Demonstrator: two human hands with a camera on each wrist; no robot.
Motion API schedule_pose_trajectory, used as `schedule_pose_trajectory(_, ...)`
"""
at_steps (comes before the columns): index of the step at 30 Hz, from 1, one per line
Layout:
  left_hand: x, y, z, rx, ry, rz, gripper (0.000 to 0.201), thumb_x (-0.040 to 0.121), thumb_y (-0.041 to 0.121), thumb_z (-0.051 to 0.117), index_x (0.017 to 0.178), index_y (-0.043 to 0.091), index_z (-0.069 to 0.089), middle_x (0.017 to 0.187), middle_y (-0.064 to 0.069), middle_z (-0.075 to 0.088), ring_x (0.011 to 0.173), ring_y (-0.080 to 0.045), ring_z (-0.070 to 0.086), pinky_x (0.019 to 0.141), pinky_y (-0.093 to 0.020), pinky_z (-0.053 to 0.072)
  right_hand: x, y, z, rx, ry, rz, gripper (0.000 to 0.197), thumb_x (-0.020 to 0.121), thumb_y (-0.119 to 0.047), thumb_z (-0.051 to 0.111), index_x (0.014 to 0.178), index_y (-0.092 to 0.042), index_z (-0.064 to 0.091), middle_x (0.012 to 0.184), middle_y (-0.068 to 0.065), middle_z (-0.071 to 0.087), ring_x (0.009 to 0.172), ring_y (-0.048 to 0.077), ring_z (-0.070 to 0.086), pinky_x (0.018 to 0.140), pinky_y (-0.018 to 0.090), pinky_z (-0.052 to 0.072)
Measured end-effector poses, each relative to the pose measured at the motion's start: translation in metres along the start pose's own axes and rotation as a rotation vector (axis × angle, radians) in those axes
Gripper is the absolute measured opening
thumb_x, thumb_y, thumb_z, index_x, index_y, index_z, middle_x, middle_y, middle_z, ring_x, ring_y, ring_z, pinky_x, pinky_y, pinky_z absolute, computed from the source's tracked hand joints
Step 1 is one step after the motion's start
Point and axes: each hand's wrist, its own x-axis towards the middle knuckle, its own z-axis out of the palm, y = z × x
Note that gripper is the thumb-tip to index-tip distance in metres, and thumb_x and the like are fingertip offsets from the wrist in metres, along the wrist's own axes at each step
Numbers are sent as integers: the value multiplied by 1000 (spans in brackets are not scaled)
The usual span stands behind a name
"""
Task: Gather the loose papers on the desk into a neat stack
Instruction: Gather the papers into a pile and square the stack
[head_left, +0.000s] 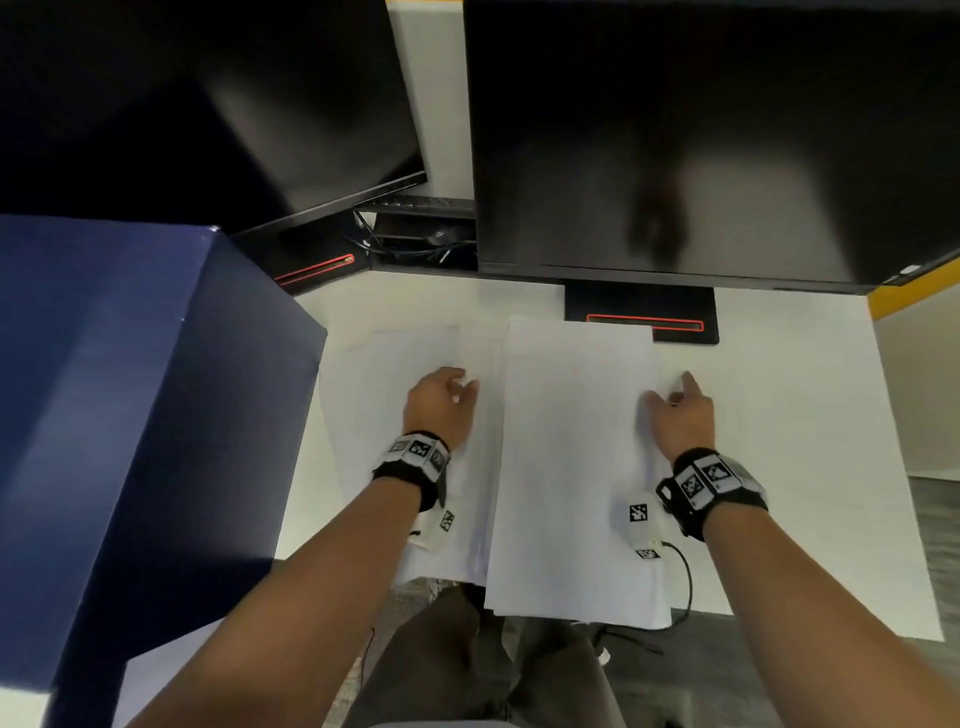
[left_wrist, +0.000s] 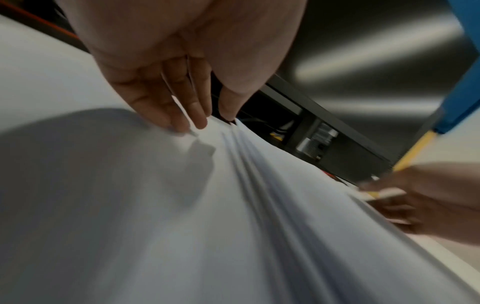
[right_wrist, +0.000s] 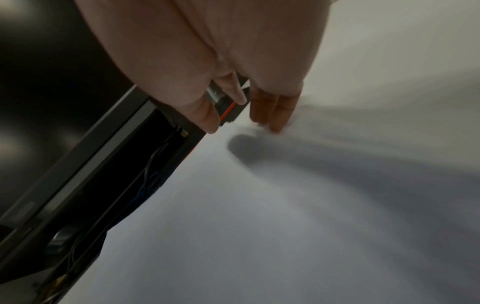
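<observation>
A pile of white papers (head_left: 571, 457) lies in the middle of the white desk (head_left: 779, 467), its near end over the front edge. More white sheets (head_left: 384, 374) spread out to its left, partly under it. My left hand (head_left: 462, 387) lies on those left sheets, straight fingertips (left_wrist: 187, 123) touching paper beside the pile's fanned left edge (left_wrist: 259, 174). At the pile's right edge rests my right hand (head_left: 670, 389), thumb over the paper and fingers (right_wrist: 270, 119) pointing down at the surface. Neither hand grips anything. Both wrist views are blurred.
Two dark monitors (head_left: 675, 145) stand at the back, the right one's stand base (head_left: 644, 312) just behind the pile. A large dark blue box (head_left: 130, 415) fills the left side. Cables (head_left: 415, 244) lie between the monitors. White desk stretches to the right.
</observation>
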Motion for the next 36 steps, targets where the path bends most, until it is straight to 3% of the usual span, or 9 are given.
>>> schedule_pose_trajectory(4,0,-62,-59,201,304,-382,78,70,61,66,129,12,54,129,-16,54,122,-36,49,99,-48,46,-14,35,-30,82,136,154,68,89,-31,61,150,-13,37,143,17,49,126,36,52,104,40,41)
schedule_pose_trajectory(7,-10,-72,-72,121,287,-530,93,63,65,70,131,8,44,132,-16,50,121,-37,49,97,-49,46,-26,50,-31,100,162,214,66,89,-35,62,147,-11,42,142,17,49,125,37,52,101,39,42)
schedule_pose_trajectory(12,-13,-49,-48,-65,173,-440,49,78,39,74,115,11,59,108,-12,69,81,-28,61,74,-32,51,-48,28,-2,58,30,90,48,88,-30,65,116,8,59,103,18,61,93,38,62,79,28,42)
schedule_pose_trajectory(19,-15,-10,-15,-205,-17,-196,46,87,30,68,127,12,52,105,-3,62,87,-21,57,74,-25,44,-62,15,39,-44,-160,-36,62,80,-38,65,135,-14,55,125,13,59,103,26,64,97,36,51)
schedule_pose_trajectory(22,-8,-32,-33,-221,-14,-242,47,86,34,71,125,13,56,107,1,64,95,-21,62,79,-26,47,-57,22,21,-130,76,121,65,88,-31,63,145,-9,42,140,20,41,127,38,45,104,45,41)
schedule_pose_trajectory(26,-1,-57,-46,-15,-77,-267,42,89,41,67,112,6,68,95,-3,67,105,-32,65,76,-23,45,-39,27,-2,-127,281,440,56,91,-29,55,139,-2,42,141,23,35,128,43,38,101,49,37)
schedule_pose_trajectory(28,3,-51,-40,38,-100,-224,44,90,39,66,117,4,67,110,-8,69,111,-32,62,87,-26,44,-30,17,8,-122,217,320,53,95,-25,52,143,-5,40,142,24,36,128,44,40,102,49,38)
schedule_pose_trajectory(31,6,-31,-25,72,-168,-147,30,88,38,67,96,9,70,95,-7,69,96,-30,65,78,-24,44,-24,-6,30,-126,84,110,47,96,-14,47,142,-7,43,140,24,41,125,44,46,103,47,40)
schedule_pose_trajectory(36,9,-21,-17,-72,-157,-175,43,97,39,53,122,4,61,122,-14,66,111,-31,63,85,-29,45,-23,-14,39,-27,-17,39,45,91,-18,51,135,-12,49,132,16,56,122,36,53,104,43,43)
